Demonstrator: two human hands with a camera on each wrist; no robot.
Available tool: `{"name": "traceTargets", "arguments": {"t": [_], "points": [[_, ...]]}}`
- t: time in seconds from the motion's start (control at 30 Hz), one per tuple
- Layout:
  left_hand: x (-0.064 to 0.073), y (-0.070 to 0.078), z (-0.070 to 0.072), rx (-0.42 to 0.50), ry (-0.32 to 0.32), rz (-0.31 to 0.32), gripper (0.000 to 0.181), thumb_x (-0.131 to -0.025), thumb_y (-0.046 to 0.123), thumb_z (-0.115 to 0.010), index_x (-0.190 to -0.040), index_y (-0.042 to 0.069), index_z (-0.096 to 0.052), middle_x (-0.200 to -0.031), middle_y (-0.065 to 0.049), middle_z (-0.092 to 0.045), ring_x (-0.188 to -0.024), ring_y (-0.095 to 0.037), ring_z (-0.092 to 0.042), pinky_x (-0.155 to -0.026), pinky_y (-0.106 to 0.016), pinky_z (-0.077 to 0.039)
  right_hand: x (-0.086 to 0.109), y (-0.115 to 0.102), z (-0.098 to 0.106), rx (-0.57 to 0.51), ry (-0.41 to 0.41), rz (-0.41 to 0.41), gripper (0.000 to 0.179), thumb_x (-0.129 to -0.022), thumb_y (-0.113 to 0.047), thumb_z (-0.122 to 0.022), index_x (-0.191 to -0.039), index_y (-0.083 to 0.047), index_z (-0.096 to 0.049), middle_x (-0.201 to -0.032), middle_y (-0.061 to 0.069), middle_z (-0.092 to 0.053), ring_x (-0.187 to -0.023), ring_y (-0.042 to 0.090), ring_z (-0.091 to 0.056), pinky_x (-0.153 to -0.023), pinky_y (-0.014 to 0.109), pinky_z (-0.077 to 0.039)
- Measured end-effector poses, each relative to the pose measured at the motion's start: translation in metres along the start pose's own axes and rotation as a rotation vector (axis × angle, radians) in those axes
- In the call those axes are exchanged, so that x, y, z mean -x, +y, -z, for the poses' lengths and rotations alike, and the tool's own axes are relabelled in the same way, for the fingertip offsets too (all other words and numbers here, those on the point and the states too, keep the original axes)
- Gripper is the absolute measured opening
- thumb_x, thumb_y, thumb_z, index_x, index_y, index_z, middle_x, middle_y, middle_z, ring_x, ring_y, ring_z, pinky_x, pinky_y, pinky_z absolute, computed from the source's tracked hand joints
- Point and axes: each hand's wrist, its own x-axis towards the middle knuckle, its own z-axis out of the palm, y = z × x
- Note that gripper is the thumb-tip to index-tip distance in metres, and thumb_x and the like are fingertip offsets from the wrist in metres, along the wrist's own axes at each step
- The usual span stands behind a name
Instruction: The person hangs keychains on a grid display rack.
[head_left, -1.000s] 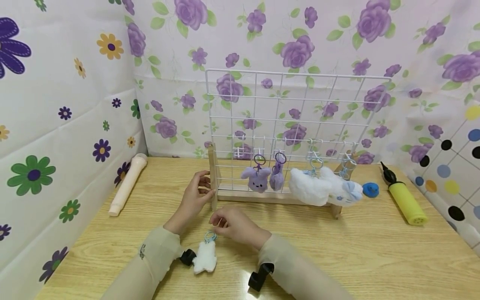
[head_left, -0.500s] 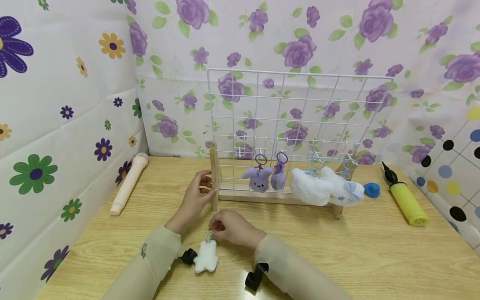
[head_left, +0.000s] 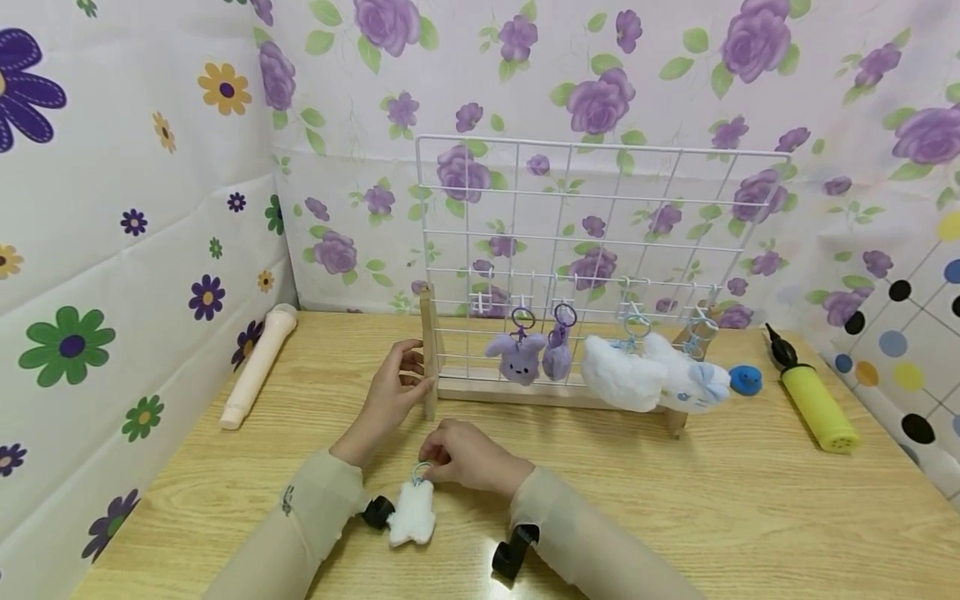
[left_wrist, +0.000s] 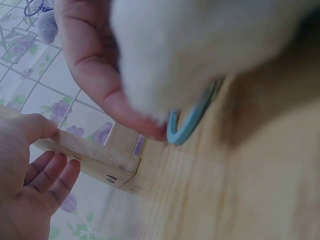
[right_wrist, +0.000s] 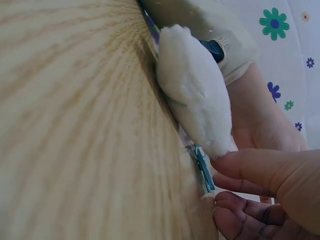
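A white plush keychain (head_left: 412, 512) with a light blue ring (head_left: 422, 472) lies on the table between the forearms. My right hand (head_left: 472, 454) pinches at that ring, thumb and fingertips right at it. In the right wrist view, the thumb (right_wrist: 250, 165) is at the ring end of the plush (right_wrist: 195, 90). My left hand (head_left: 390, 387) grips the left wooden post (head_left: 429, 350) of a white wire grid rack (head_left: 566, 150). The left wrist view has the left thumb (left_wrist: 37, 127) on one side of the wood, fingers on the other.
Two purple plush keychains (head_left: 517, 360) and white plush ones (head_left: 622, 375) hang from hooks on the rack. A blue toy (head_left: 745, 380) and a yellow hand pump (head_left: 817, 408) lie at the right. A pale microphone-shaped stick (head_left: 258, 367) lies at the left.
The right hand has moved slightly left and down onto the blue ring, its fingers closing there. The left hand stays on the post. The view has shifted slightly.
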Motion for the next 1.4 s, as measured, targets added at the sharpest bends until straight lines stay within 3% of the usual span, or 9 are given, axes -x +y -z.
{"name": "traceTargets", "arguments": {"t": [0.13,0.63,0.8,0.93,1.13,1.4], "points": [[0.0,0.0,0.0,-0.015,0.002,-0.011,0.054,-0.089,0.002,-0.065,-0.137,0.004,-0.039,-0.117,-0.019,-0.053,-0.102,-0.03,-0.055,-0.085,-0.041,-0.053,0.003,-0.001,0.003,-0.009,-0.012,0.011,0.018,-0.083,-0.018,-0.075,-0.099,-0.011,-0.072,-0.09,0.0,-0.061,-0.078,0.004,-0.054,-0.071,0.012,-0.044],[0.0,-0.001,-0.001,-0.018,-0.001,-0.003,0.054,-0.089,0.003,-0.065,-0.137,0.006,-0.039,-0.116,-0.017,-0.053,-0.101,-0.029,-0.055,-0.083,-0.031,-0.053,0.004,-0.001,0.0,-0.011,-0.014,0.008,0.016,-0.082,-0.013,-0.075,-0.097,-0.01,-0.068,-0.091,0.0,-0.057,-0.08,0.005,-0.054,-0.073,0.012,-0.045],[0.0,-0.001,-0.001,-0.011,-0.001,-0.003,0.054,-0.089,0.002,-0.065,-0.136,0.006,-0.04,-0.116,-0.018,-0.053,-0.101,-0.029,-0.055,-0.084,-0.036,-0.053,0.003,-0.001,-0.001,-0.01,-0.009,0.002,0.016,-0.083,-0.012,-0.075,-0.094,-0.012,-0.063,-0.089,-0.002,-0.059,-0.078,0.003,-0.052,-0.072,0.012,-0.045],[0.0,0.0,0.0,-0.006,-0.003,-0.007,0.054,-0.089,0.002,-0.065,-0.137,0.006,-0.039,-0.116,-0.018,-0.053,-0.101,-0.03,-0.054,-0.085,-0.041,-0.053,0.003,-0.002,-0.002,-0.04,-0.007,-0.007,0.018,-0.082,-0.009,-0.075,-0.093,-0.011,-0.061,-0.085,-0.003,-0.062,-0.073,0.001,-0.052,-0.069,0.011,-0.046],[0.0,-0.001,0.0,0.002,-0.004,0.003,0.055,-0.089,0.001,-0.065,-0.137,0.006,-0.039,-0.117,-0.018,-0.053,-0.102,-0.029,-0.054,-0.084,-0.036,-0.053,0.007,-0.001,0.0,-0.092,-0.006,-0.021,0.016,-0.084,-0.01,-0.074,-0.093,-0.012,-0.061,-0.081,-0.003,-0.063,-0.07,-0.001,-0.051,-0.067,0.012,-0.046],[0.0,-0.002,0.0,-0.001,-0.007,0.004,0.056,-0.089,0.002,-0.065,-0.138,0.006,-0.039,-0.118,-0.018,-0.053,-0.102,-0.03,-0.054,-0.086,-0.041,-0.052,0.017,-0.001,0.005,-0.167,0.002,-0.012,0.003,-0.09,-0.008,-0.066,-0.092,-0.011,-0.064,-0.08,-0.004,-0.063,-0.07,-0.002,-0.051,-0.066,0.013,-0.046]]}}
